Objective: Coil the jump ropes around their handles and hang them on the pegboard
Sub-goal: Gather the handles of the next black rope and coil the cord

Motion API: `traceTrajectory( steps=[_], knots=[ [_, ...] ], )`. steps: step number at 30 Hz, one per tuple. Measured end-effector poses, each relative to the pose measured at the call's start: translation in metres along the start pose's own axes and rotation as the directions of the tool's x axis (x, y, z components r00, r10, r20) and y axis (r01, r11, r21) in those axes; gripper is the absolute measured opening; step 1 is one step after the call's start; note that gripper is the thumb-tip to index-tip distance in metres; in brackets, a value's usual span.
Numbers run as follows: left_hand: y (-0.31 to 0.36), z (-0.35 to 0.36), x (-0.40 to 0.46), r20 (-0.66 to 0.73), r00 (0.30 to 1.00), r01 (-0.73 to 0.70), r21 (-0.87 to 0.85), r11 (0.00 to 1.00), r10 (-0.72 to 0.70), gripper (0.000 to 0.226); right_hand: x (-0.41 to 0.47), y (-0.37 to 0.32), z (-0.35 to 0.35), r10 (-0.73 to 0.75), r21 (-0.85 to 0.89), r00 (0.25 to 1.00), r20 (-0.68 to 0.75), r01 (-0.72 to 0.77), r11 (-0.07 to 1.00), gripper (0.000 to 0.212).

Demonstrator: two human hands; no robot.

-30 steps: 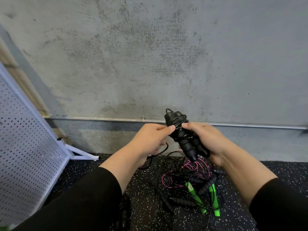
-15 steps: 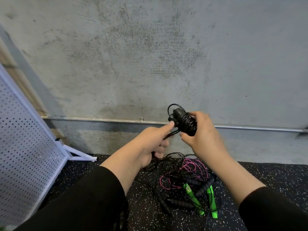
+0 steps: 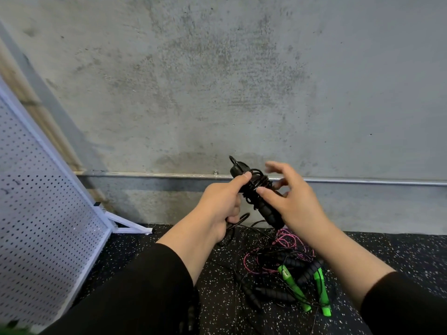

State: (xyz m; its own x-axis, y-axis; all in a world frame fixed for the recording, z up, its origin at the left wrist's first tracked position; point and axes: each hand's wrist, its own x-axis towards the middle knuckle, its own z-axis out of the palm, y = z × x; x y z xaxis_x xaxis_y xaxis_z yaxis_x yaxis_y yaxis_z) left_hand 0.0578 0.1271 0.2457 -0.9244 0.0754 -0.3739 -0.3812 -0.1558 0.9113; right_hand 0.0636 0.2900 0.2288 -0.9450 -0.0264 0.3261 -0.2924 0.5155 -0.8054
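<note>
Two black handles (image 3: 260,197), held together as one bundle with black rope wound around their upper part, sit just below the middle of the frame, tilted with the top leaning left. My left hand (image 3: 221,206) grips the bundle from the left, thumb pressed on the coils near the top, the other fingers curled; a loose loop of black rope (image 3: 238,222) trails out under that palm. My right hand (image 3: 294,198) is at the bundle's right side: its thumb touches the wound section, while the remaining fingers are spread and blurred, not clearly closed on anything.

Below the hands, in the lower centre-right of the frame, a tangle of more jump ropes lies on the black speckled floor (image 3: 399,252): a pink rope (image 3: 287,240), a pair of green handles (image 3: 321,288) and several black foam handles (image 3: 273,292) with thin black cord looping among them.

At the left edge stands a white pegboard (image 3: 41,213), leaning, with its foot (image 3: 130,226) on the floor. Behind everything rises a grey concrete wall (image 3: 217,81) with a metal conduit (image 3: 362,182) running horizontally along it.
</note>
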Motion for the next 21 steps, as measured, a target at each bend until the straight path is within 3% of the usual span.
traceTrajectory(
  steps=[3, 6, 8, 10, 15, 19, 21],
  knots=[
    [0.004, 0.000, -0.001, 0.046, 0.998, -0.035, -0.046, 0.998, 0.037, 0.032, 0.006, -0.009, -0.010, 0.270, 0.151, 0.962, 0.029, -0.272, 0.951, 0.068],
    [0.008, -0.002, -0.003, 0.123, 0.989, -0.078, -0.003, 0.997, 0.078, 0.032, 0.003, -0.010, -0.021, 0.400, 0.291, 0.844, 0.359, -0.508, 0.811, 0.045],
    [0.008, -0.003, -0.005, 0.148, 0.986, -0.095, 0.089, 0.992, 0.081, 0.029, 0.000, -0.011, -0.028, 0.399, 0.323, 0.785, 0.475, -0.577, 0.751, 0.030],
    [0.007, -0.002, -0.007, 0.165, 0.984, -0.095, 0.145, 0.985, 0.070, 0.029, 0.001, -0.008, -0.035, 0.385, 0.289, 0.809, 0.444, -0.536, 0.793, 0.026],
    [0.010, -0.003, -0.005, 0.198, 0.980, -0.068, 0.230, 0.971, 0.021, 0.037, 0.008, -0.007, -0.037, 0.299, 0.184, 0.931, 0.210, -0.338, 0.923, 0.030],
    [0.009, -0.010, -0.005, 0.266, 0.964, -0.114, 0.433, 0.894, -0.006, 0.037, 0.005, -0.005, -0.030, 0.251, 0.005, 0.964, 0.083, -0.253, 0.968, 0.038],
    [0.009, -0.016, -0.006, 0.303, 0.951, -0.108, 0.496, 0.862, -0.055, 0.034, 0.007, 0.001, -0.030, 0.273, -0.006, 0.962, 0.032, -0.273, 0.962, 0.052]
  ],
)
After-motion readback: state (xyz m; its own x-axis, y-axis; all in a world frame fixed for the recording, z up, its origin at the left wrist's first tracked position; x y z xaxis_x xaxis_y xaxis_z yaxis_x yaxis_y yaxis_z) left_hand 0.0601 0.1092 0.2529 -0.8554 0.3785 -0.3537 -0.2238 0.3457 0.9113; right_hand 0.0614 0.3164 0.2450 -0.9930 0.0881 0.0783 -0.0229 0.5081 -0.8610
